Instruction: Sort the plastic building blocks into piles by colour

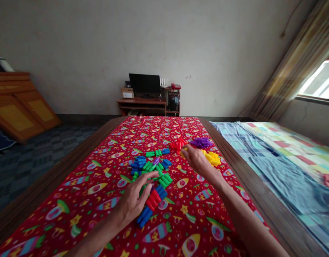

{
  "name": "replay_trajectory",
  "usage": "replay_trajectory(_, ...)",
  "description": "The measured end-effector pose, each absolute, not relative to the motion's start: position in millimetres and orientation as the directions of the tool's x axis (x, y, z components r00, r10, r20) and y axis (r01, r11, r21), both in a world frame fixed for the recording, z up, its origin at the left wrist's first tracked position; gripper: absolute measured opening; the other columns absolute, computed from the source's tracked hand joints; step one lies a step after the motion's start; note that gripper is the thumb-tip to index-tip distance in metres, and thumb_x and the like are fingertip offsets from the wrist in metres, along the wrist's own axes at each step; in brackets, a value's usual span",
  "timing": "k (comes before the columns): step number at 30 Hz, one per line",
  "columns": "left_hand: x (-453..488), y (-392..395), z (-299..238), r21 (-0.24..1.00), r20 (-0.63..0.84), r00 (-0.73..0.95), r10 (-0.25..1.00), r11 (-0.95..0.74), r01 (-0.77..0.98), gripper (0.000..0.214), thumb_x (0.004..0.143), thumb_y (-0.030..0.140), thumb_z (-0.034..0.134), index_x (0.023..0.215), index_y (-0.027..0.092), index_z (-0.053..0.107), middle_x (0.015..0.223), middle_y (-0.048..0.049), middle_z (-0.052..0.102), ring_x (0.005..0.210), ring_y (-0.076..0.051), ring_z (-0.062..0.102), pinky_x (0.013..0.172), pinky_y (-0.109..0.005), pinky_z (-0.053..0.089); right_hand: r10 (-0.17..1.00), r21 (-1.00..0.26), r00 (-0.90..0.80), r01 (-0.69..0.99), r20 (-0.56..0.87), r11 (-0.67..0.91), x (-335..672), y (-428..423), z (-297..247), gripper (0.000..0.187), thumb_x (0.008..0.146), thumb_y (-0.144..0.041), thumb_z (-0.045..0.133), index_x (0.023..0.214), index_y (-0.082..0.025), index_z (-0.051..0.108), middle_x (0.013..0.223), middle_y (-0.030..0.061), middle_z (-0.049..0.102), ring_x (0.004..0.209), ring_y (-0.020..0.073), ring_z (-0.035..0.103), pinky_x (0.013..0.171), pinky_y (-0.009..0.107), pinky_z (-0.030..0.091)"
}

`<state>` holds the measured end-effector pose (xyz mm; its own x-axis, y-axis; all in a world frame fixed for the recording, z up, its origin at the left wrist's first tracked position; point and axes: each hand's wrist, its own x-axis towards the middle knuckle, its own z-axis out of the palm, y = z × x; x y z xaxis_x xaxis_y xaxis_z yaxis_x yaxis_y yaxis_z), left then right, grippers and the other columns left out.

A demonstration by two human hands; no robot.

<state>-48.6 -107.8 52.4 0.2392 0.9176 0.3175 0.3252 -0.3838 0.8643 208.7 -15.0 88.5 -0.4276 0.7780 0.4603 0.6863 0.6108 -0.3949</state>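
On the red patterned cloth (113,196) lie plastic building blocks sorted mostly by colour. Over the green blocks (164,179) hovers my left hand (134,194), its fingers stretched out and the thumb apart; whether it touches them I cannot tell. Near its thumb are red blocks (153,200) and blue blocks (144,216). My right hand (198,159) pinches a yellow block (184,152), partly hidden by the fingers. Just beyond that hand sits a red pile (177,145). A yellow pile (214,159) lies to its right, with a purple pile (201,142) farther back.
The cloth covers a table with a dark wooden edge (220,142). To the right is a bed with a blue sheet (282,178). Against the far wall stands a desk (143,102) with a monitor (144,83). A wooden cabinet (22,103) is at the left.
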Motion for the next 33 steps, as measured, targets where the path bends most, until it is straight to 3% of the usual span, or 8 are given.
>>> replay_trajectory(4, -77.5, -113.5, 38.4, 0.48, 0.437, 0.48, 0.761, -0.649, 0.59, 0.028, 0.096, 0.029, 0.042, 0.108, 0.024, 0.067, 0.115, -0.006, 0.066, 0.111, -0.019, 0.06, 0.098, -0.03, 0.048, 0.823, -0.385, -0.015, 0.879, 0.568, 0.282, 271.7, 13.6, 80.6, 0.038, 0.097, -0.038, 0.03, 0.089, -0.016, 0.06, 0.072, 0.0077, 0.062, 0.064, 0.0178, 0.056, 0.063, 0.029, 0.041)
replay_trajectory(6, -83.1, -114.9, 34.1, 0.338, 0.397, 0.584, 0.708, -0.704, 0.625, 0.033, 0.093, 0.04, 0.051, 0.121, 0.026, 0.061, 0.127, -0.0065, 0.061, 0.121, -0.023, 0.053, 0.103, -0.035, 0.045, 0.812, -0.388, 0.027, 0.887, 0.583, 0.249, 293.7, 18.2, 75.8, 0.039, 0.094, -0.04, 0.034, 0.087, -0.015, 0.063, 0.076, 0.0105, 0.065, 0.07, 0.0199, 0.058, 0.067, 0.031, 0.042)
replay_trajectory(9, -83.4, -114.7, 27.8, 0.199, 0.323, 0.69, 0.647, -0.76, 0.619, 0.056, 0.084, 0.052, 0.061, 0.134, 0.029, 0.052, 0.138, -0.0058, 0.053, 0.13, -0.028, 0.045, 0.111, -0.046, 0.036, 0.872, -0.401, -0.08, 0.865, 0.482, 0.301, 310.4, 15.8, 73.9, 0.036, 0.089, -0.041, 0.044, 0.083, -0.015, 0.068, 0.072, 0.0081, 0.067, 0.067, 0.0188, 0.06, 0.063, 0.028, 0.042)
replay_trajectory(12, -83.1, -109.0, 19.4, 0.187, 0.36, 0.656, 0.663, -0.741, 0.645, 0.043, 0.09, 0.04, 0.057, 0.131, 0.028, 0.054, 0.131, -0.0047, 0.059, 0.125, -0.024, 0.05, 0.114, -0.047, 0.032, 0.907, -0.405, -0.269, 0.827, 0.324, 0.39, 313.0, 12.3, 77.8, 0.029, 0.085, -0.038, 0.052, 0.082, -0.016, 0.071, 0.069, 0.0045, 0.067, 0.06, 0.0151, 0.059, 0.057, 0.024, 0.038)
replay_trajectory(17, -93.1, -91.0, 5.0, 0.28, 0.556, 0.475, 0.682, -0.692, 0.666, 0.025, 0.094, 0.027, 0.051, 0.115, 0.023, 0.063, 0.119, -0.007, 0.065, 0.116, -0.021, 0.056, 0.103, -0.038, 0.046, 0.899, -0.315, -0.396, 0.842, 0.188, 0.437, 311.4, 14.9, 78.2, 0.017, 0.081, -0.028, 0.057, 0.079, -0.017, 0.071, 0.07, 0.0035, 0.068, 0.058, 0.0133, 0.057, 0.053, 0.023, 0.035)
replay_trajectory(22, -101.6, -83.8, 1.6, 0.327, 0.638, 0.349, 0.686, -0.653, 0.684, 0.021, 0.094, 0.028, 0.051, 0.108, 0.022, 0.065, 0.111, -0.0062, 0.067, 0.109, -0.02, 0.059, 0.097, -0.036, 0.049, 0.902, -0.188, -0.34, 0.899, 0.265, 0.394, 312.6, 11.9, 80.9, 0.015, 0.082, -0.022, 0.055, 0.08, -0.017, 0.069, 0.073, 0.0052, 0.068, 0.062, 0.0145, 0.058, 0.055, 0.024, 0.034)
replay_trajectory(28, -83.7, -64.1, 24.9, 0.301, 0.616, 0.351, 0.706, -0.622, 0.723, 0.027, 0.097, 0.027, 0.041, 0.109, 0.02, 0.064, 0.112, -0.0073, 0.066, 0.11, -0.02, 0.058, 0.099, -0.037, 0.047, 0.779, -0.312, -0.412, 0.749, 0.472, 0.585, 239.2, -3.1, 88.0, 0.019, 0.087, -0.018, 0.049, 0.088, -0.015, 0.068, 0.078, 0.0061, 0.069, 0.068, 0.0148, 0.062, 0.062, 0.023, 0.042)
replay_trajectory(33, -55.3, -23.8, 32.5, 0.177, 0.505, 0.326, 0.799, -0.465, 0.867, 0.026, 0.089, 0.032, 0.054, 0.106, 0.016, 0.065, 0.107, -0.0126, 0.067, 0.107, -0.028, 0.059, 0.098, -0.048, 0.046, 0.579, -0.176, -0.766, 0.552, 0.281, 0.815, 138.1, 7.8, 68.1, 0.029, 0.081, -0.006, 0.052, 0.107, -0.012, 0.064, 0.104, 0.0128, 0.067, 0.099, 0.02, 0.062, 0.083, 0.029, 0.047)
